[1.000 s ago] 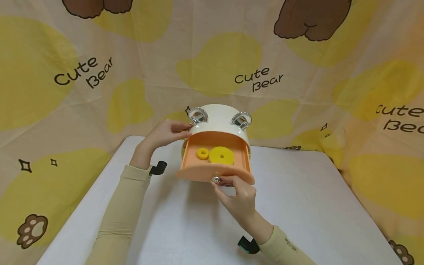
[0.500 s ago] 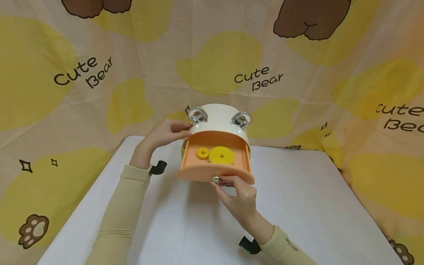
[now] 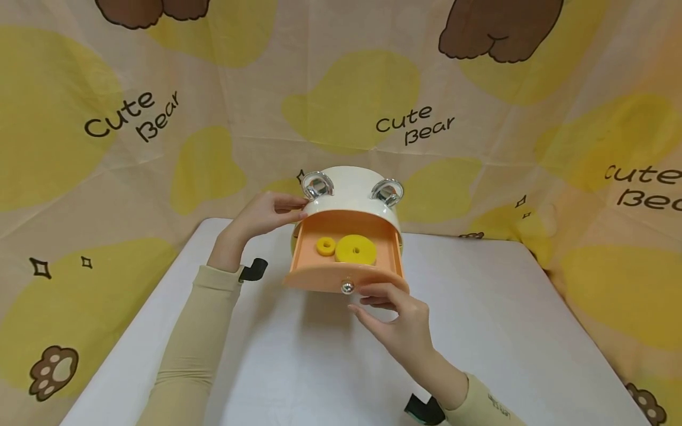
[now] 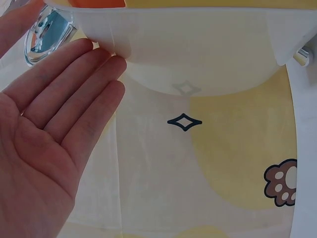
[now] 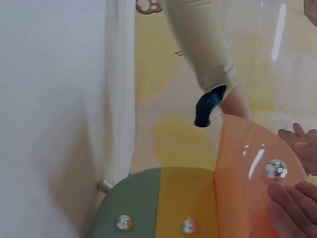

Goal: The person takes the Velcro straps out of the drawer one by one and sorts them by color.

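Note:
A rounded white cabinet point(image 3: 351, 192) stands on the table, its orange top drawer point(image 3: 309, 278) pulled out. Inside the drawer lie a large yellow disc point(image 3: 347, 251) with a centre hole and a small yellow ring point(image 3: 321, 247). My left hand point(image 3: 266, 214) rests straight fingertips point(image 4: 116, 67) against the cabinet's left side. Just right of the drawer's silver knob point(image 3: 347, 287), my right hand point(image 3: 402, 322) has thumb and fingers spread apart, with nothing between them. The right wrist view shows those fingers point(image 5: 292, 203) beside the knob.
Two more drawer fronts, one yellow point(image 5: 185, 198) and one green point(image 5: 136, 196), sit below the orange one, both pushed in. Silver ear-like loops point(image 3: 388, 193) top the cabinet. A patterned cloth point(image 3: 256, 89) hangs behind the white table point(image 3: 479, 331).
My right thumb and fingers have let go of the knob and moved a little to the right and down. The drawer stays out, and the left hand has not moved.

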`<act>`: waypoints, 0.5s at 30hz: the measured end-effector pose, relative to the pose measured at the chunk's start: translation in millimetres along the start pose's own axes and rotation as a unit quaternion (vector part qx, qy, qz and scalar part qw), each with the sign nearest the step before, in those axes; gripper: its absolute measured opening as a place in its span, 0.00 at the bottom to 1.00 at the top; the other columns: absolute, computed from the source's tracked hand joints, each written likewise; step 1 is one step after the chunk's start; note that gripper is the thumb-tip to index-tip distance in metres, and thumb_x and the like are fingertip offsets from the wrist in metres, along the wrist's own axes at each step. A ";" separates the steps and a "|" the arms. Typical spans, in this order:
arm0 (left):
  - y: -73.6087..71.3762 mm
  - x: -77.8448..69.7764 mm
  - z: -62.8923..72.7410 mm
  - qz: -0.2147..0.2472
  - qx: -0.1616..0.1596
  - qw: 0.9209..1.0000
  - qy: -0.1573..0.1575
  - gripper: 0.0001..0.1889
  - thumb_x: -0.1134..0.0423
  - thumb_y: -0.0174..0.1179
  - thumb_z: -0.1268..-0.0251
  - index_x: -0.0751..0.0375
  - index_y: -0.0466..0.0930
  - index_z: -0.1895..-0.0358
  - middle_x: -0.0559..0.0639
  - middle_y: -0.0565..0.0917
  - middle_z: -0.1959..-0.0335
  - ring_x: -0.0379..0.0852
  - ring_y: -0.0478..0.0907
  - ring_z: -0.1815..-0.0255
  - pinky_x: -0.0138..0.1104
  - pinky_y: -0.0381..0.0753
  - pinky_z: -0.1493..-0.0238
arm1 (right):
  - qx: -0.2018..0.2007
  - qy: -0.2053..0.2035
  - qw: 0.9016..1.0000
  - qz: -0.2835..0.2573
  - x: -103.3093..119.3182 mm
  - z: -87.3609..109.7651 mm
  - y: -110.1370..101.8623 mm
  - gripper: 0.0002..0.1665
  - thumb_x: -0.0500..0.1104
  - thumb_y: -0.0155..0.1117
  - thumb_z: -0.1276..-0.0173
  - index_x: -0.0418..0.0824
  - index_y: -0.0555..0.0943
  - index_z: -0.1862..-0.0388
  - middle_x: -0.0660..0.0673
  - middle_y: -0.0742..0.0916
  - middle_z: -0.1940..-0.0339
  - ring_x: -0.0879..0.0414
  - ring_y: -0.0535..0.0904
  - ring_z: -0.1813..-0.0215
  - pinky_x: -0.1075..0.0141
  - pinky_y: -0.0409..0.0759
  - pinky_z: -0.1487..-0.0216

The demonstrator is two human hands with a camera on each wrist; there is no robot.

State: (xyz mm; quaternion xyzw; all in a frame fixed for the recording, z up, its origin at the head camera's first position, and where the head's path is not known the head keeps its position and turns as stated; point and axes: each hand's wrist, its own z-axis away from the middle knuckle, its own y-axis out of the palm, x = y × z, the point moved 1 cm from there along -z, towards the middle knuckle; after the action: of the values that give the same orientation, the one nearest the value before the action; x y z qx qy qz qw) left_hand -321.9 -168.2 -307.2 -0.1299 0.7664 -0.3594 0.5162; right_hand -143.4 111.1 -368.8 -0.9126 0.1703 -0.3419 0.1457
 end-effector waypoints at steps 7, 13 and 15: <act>0.2 -0.7 0.2 0.004 -0.003 1.000 0.000 0.25 0.43 0.64 0.43 0.51 0.81 0.44 0.50 0.83 0.46 0.49 0.80 0.44 0.45 0.79 0.43 | 0.036 0.095 0.993 -0.058 9.8 -10.5 -30.1 0.13 0.41 0.74 0.46 0.42 0.83 0.62 0.47 0.88 0.65 0.60 0.86 0.64 0.68 0.85 0.62; 0.3 -1.4 1.2 0.004 -0.005 1.000 0.005 0.25 0.44 0.65 0.43 0.51 0.81 0.44 0.50 0.83 0.47 0.49 0.80 0.45 0.45 0.79 0.44 | 0.039 0.148 0.986 -0.068 8.4 -25.9 -55.2 0.12 0.37 0.73 0.45 0.40 0.83 0.61 0.45 0.88 0.64 0.60 0.86 0.63 0.69 0.85 0.61; 0.2 -1.5 1.7 0.003 -0.005 1.000 0.005 0.25 0.43 0.64 0.43 0.51 0.81 0.44 0.50 0.83 0.47 0.49 0.80 0.45 0.45 0.79 0.44 | 0.043 0.164 0.984 -0.058 6.4 -31.0 -61.9 0.13 0.38 0.73 0.45 0.40 0.83 0.61 0.46 0.88 0.64 0.61 0.85 0.63 0.69 0.85 0.61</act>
State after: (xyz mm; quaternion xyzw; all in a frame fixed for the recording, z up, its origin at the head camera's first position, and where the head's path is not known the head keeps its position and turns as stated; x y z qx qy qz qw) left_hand -319.7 -168.0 -306.7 -0.1283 0.7712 -0.3546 0.5129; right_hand -146.7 159.6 -319.0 -0.8454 0.1240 -0.5017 0.1345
